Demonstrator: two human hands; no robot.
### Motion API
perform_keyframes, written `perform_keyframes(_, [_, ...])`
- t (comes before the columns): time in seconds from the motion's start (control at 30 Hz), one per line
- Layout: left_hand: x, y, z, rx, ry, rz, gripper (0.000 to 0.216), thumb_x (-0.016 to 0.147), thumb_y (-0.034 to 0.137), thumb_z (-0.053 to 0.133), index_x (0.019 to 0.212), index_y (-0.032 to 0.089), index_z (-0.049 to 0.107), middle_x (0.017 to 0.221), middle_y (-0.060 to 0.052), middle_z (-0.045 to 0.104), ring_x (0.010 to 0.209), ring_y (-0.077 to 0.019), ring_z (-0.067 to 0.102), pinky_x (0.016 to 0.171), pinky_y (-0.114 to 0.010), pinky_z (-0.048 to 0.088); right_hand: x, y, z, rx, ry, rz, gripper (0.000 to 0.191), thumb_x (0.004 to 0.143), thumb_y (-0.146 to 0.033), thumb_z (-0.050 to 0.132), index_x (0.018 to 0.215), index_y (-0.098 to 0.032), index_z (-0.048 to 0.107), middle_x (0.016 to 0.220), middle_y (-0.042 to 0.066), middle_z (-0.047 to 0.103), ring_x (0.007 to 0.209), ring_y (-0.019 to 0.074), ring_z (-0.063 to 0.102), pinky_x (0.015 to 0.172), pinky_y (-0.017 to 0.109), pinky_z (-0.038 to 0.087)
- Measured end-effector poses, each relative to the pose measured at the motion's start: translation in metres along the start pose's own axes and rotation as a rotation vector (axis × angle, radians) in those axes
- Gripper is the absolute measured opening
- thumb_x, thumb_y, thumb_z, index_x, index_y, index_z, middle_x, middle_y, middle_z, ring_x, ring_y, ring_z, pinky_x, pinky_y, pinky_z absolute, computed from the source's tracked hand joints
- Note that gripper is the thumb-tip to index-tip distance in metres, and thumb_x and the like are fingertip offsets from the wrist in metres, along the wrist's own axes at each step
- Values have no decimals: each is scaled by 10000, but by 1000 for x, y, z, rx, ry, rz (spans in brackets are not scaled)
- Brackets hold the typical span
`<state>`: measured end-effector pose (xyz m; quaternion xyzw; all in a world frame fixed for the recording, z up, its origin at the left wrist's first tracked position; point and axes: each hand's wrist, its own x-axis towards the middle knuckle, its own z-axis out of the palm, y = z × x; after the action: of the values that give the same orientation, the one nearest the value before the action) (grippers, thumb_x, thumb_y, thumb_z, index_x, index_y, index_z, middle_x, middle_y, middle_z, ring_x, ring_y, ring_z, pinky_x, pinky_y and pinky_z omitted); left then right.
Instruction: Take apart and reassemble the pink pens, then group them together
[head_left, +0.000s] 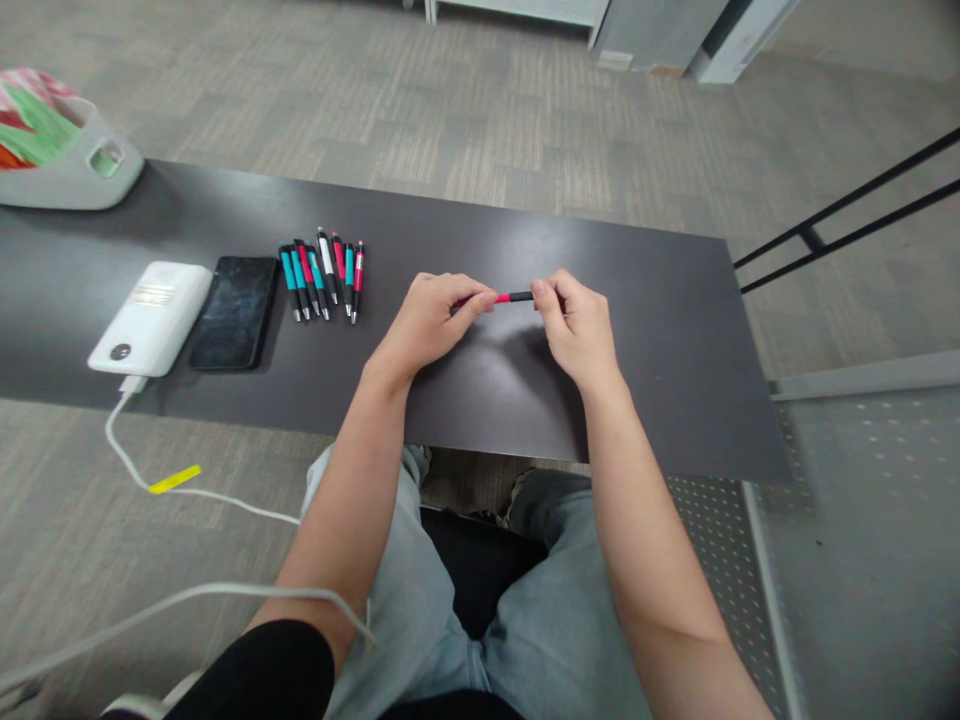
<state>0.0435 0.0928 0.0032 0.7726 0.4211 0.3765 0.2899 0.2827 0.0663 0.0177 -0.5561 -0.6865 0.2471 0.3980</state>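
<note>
A pink pen with a black grip [514,297] is held level above the dark table [675,330], between my two hands. My left hand [439,315] pinches its pink barrel between thumb and fingers. At the other end, the fingers of my right hand [574,325] close round the tip of the black grip, hiding the point. To the left of my left hand, several pens [322,278] lie side by side in a row: teal, pink and one white, all with black grips.
Left of the pen row lie a black phone [234,312] and a white power bank [152,318] with a white cable [124,450] hanging off the near edge. A white basket [112,165] with coloured cloth stands at the far left. Black metal bars [840,215] rise at the right.
</note>
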Motion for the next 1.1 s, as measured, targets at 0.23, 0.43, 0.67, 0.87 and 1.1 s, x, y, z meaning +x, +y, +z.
perform_keyframes(0.23, [0,5,-2,1,70,-11,328,1037,602,854,1125,286,851,1127,-74,875,1083,-314,790,1029,-476,585,-1,1,1,-21,-15,-14,673,1050,-959,632,884,-308,581,757,16,587,838,268,647,775,383,494])
perform_keyframes(0.43, [0,-1,-1,25,36,12,309,1102,576,757,1014,302,871,1050,-55,888,963,-290,776,1025,-486,573,-1,1,1,-5,28,-15,705,1045,-986,600,861,-305,587,754,16,587,811,257,641,770,384,514])
perform_keyframes(0.67, [1,2,-3,-5,15,15,324,1142,553,699,1125,292,891,1137,-73,902,1049,-291,802,1003,-446,595,-1,0,1,-2,38,-40,712,1057,-987,570,862,-302,566,754,14,567,807,252,625,774,383,510])
perform_keyframes(0.87, [0,0,-3,58,-62,73,325,1178,471,660,1142,270,914,1126,-73,890,1044,-273,802,1009,-425,561,2,7,6,3,62,-147,710,1116,-953,478,861,-292,535,782,10,575,781,231,600,791,383,493])
perform_keyframes(1.1, [-1,4,-1,191,-106,93,309,1214,371,599,1203,256,886,1155,-83,839,1106,-283,759,1016,-436,516,2,4,2,-41,49,-152,656,1146,-881,527,860,-291,540,784,12,589,788,233,596,788,380,476])
